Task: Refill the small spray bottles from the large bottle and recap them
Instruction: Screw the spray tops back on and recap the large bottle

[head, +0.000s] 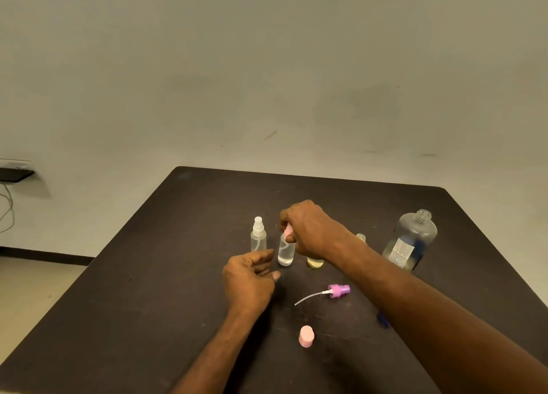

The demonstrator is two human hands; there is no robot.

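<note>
At table (178,275) centre I see the right hand (311,230) pinching a pink spray head (287,232) on the middle small bottle (286,253), upright. Left hand (252,278) at its 8 o'clock, fingers loosely curled, holding nothing. White-topped spray bottle (258,235) just beside at 9 o'clock. Yellowish bottle (315,262) at 3, partly hidden by the wrist. Large bottle (410,241), uncapped, well apart at 3. Loose pink sprayer (338,291) with tube at 5; pink cap (306,336) at 6.

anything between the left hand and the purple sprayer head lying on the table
Nothing visible does. The left hand rests open near the clear bottles, and only bare table lies between it and the purple sprayer head.
</note>
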